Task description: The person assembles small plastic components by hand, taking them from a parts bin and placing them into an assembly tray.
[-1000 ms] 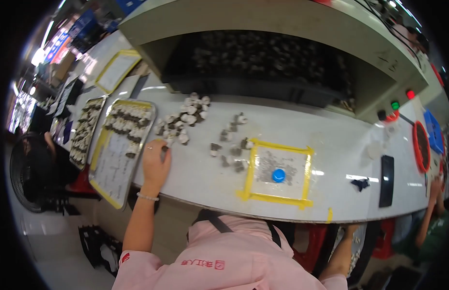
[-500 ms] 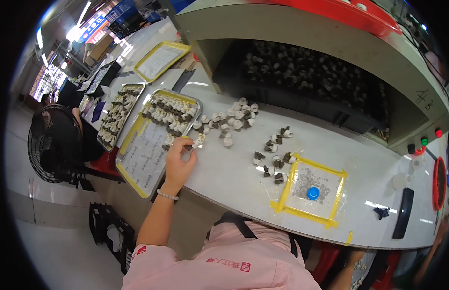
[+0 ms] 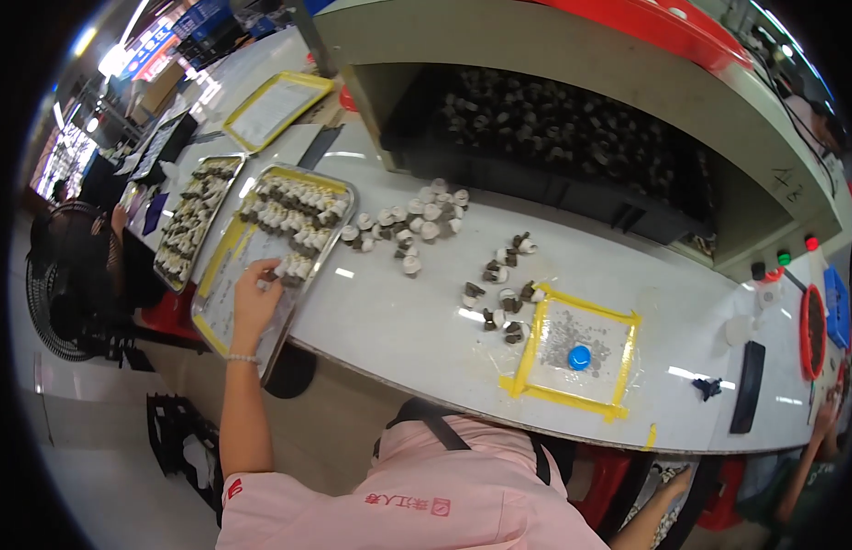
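My left hand rests over a metal tray with a yellow border, fingers closed on a small white-and-dark part at the end of a row. Rows of the same parts fill the tray's far half. A loose pile of these parts lies on the white table to the right of the tray, and a smaller cluster lies further right. My right hand is out of sight; only its forearm shows, below the table's front edge.
A second filled tray lies left of the first, and a third tray farther back. A yellow-taped square holds a blue cap. Behind is a dark bin of parts. A black flat device, a fan and another person's hand are near.
My left hand has moved from the table beside the loose pile leftward onto the tray. The view has shifted, so the trays now sit nearer the middle.
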{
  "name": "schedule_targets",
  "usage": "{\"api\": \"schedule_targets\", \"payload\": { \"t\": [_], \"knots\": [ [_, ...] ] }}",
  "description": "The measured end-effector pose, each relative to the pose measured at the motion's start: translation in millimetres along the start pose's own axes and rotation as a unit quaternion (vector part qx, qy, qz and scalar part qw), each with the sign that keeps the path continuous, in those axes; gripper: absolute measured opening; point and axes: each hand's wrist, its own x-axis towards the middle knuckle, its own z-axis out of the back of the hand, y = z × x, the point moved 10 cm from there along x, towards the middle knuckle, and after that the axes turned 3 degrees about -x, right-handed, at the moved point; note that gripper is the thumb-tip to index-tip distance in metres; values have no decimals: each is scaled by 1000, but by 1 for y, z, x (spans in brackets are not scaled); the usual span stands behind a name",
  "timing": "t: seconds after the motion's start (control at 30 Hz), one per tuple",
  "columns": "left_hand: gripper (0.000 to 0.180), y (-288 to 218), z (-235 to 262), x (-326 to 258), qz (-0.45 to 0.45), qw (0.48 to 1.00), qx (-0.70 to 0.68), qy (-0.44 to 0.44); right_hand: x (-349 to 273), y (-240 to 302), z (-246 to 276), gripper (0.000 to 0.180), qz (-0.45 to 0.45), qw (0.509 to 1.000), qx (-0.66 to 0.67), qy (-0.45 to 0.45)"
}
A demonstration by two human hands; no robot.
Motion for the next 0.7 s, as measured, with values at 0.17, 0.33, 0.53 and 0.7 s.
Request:
{"api": "schedule_targets", "payload": {
  "t": [0.17, 0.33, 0.53, 0.7],
  "knots": [
    [29, -81, 17, -17, -140, 976, 114, -120, -82, 155, 10, 18, 18, 943, 204, 262],
    [34, -213, -88, -57, -230, 955, -143, 123, -279, 317, -91, 10, 199, 908, 148, 338],
    [34, -243, -154, -65, -234, 946, -144, 172, -421, 319, -244, 8, 476, 702, -266, 458],
    [33, -242, -175, -69, -250, 926, -153, 239, -449, 311, -285, 19, 570, 608, -349, 428]
  ]
}}
